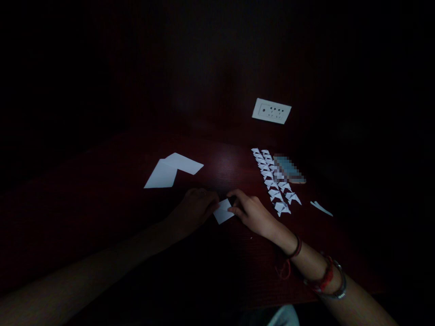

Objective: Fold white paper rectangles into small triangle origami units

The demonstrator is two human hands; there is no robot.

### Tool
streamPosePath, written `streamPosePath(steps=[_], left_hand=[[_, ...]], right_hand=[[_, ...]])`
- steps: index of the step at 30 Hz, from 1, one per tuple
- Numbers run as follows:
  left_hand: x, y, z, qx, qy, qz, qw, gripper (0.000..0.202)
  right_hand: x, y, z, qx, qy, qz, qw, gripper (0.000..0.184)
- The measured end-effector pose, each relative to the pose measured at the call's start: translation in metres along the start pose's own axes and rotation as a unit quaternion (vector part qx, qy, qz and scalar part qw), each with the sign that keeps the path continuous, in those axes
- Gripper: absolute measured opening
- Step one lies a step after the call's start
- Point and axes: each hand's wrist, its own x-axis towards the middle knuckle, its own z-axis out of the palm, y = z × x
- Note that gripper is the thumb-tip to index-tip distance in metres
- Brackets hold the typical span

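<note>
A small white paper piece [223, 212] lies on the dark red table [102, 213] between my two hands. My left hand [193, 209] is curled at the paper's left edge, fingers pressed on it. My right hand [249, 212] pinches the paper's right edge with bent fingers. Red string bands and a metal bangle sit on my right wrist. The scene is very dark.
Two rows of several small folded white paper units [273, 181] lie to the right, beside a blurred flat object [288, 168]. Larger white sheets [173, 170] rest at the back left. A white wall socket [271, 111] is behind. A paper scrap [321, 208] lies far right.
</note>
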Motion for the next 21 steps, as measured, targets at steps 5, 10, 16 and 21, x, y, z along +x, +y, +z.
streamPosePath(steps=[5,10,16,21], left_hand=[[-0.004,-0.003,-0.006,0.096,0.000,0.082,0.992,0.016],[-0.013,-0.003,-0.020,0.104,-0.106,0.228,0.962,0.032],[-0.022,-0.003,-0.027,0.106,-0.137,0.243,0.954,0.044],[-0.028,-0.003,-0.026,0.111,-0.137,0.236,0.956,0.051]], right_hand=[[-0.003,0.001,-0.009,-0.026,-0.030,-0.041,0.998,0.023],[-0.006,0.002,-0.017,-0.047,-0.092,-0.108,0.989,0.026],[-0.006,0.006,-0.016,-0.059,-0.125,-0.160,0.977,0.029],[-0.003,0.013,-0.013,-0.105,-0.122,-0.193,0.968,0.024]])
